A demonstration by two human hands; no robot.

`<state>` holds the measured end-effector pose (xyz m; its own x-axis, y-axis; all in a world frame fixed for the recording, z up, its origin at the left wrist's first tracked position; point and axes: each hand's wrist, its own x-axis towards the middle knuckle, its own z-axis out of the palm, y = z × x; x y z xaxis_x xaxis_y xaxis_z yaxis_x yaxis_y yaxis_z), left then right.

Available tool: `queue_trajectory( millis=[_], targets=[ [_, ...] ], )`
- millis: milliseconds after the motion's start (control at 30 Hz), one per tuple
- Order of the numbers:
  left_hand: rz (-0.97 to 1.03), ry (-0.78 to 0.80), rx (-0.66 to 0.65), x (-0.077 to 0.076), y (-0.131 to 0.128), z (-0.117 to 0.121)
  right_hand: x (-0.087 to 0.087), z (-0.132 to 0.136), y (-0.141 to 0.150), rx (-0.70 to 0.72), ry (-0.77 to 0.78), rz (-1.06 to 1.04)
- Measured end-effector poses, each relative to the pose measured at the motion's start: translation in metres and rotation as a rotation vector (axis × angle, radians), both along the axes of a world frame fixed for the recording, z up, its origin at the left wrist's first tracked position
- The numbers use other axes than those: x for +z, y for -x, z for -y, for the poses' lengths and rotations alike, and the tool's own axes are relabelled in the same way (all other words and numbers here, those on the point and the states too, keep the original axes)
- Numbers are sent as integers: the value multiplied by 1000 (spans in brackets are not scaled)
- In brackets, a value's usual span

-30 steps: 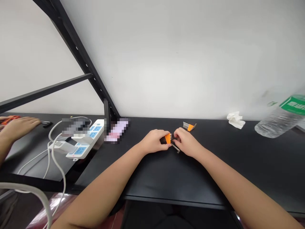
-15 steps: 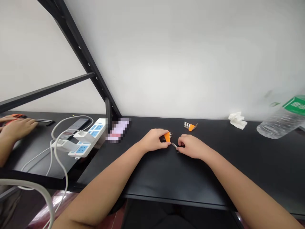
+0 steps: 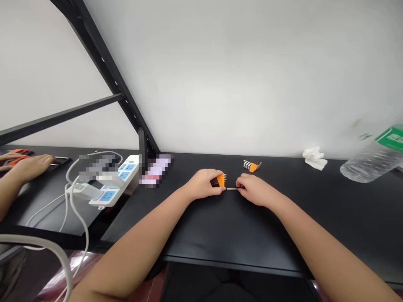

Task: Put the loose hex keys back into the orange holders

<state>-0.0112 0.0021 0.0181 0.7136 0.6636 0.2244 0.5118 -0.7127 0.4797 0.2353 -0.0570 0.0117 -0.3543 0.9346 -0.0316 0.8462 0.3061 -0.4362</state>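
Observation:
My left hand (image 3: 206,183) is closed in a pinch around an orange holder (image 3: 221,180) with several thin metal keys sticking out of it, which looks like a hex key set. Thumb and fingers grip it from the left side. Just to the right, my right hand (image 3: 253,188) pinches a thin metal hex key (image 3: 232,188), which lies level and points toward the left thumb. Its right end is hidden by the fingers. Behind the hands, a second orange holder with metal keys (image 3: 253,167) rests on the black table.
A crumpled tissue (image 3: 315,158) and a clear plastic bottle (image 3: 362,165) stand at the right by the wall. On the left are a white power strip (image 3: 127,170) with cables, a black metal frame (image 3: 118,79), and another person's hand (image 3: 33,167) on a neighbouring table.
My right hand has moved slightly up and right, and its metal key has turned from slanted to level. My left hand keeps its hold. The other person's hand has shifted slightly right.

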Motion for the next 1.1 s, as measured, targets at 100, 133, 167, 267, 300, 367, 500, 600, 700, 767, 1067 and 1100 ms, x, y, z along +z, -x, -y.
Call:
queue_trajectory(
  millis=[100,133,167,267,300,367,500,600,700,767,1067,1100],
  targets=[
    [5,7,-2,1,0,1,0,-1,-1,-30,24,-7],
    [7,7,-4,1,0,1,0,-2,-1,-42,33,-11],
    [7,8,-6,1,-1,1,0,-2,0,-53,46,-15],
    [3,11,-7,0,-1,1,2,-3,0,-87,99,-27],
    [1,14,-8,0,-1,1,3,-3,1,-96,120,-31],
    [6,17,-12,0,-1,1,5,-4,1,-107,165,-41],
    [34,28,-17,0,0,1,9,-5,-1,-123,257,-81],
    [34,35,-14,0,-1,2,11,-7,-3,-125,301,-117],
    [29,39,-16,1,-2,2,13,-9,-4,-116,344,-121],
    [34,40,-16,1,-2,1,14,-10,-6,-104,370,-119],
    [26,38,-3,0,-1,0,12,-6,-7,-69,301,-233],
    [26,37,-2,1,-1,0,12,-4,-5,-56,268,-265]
  ],
)
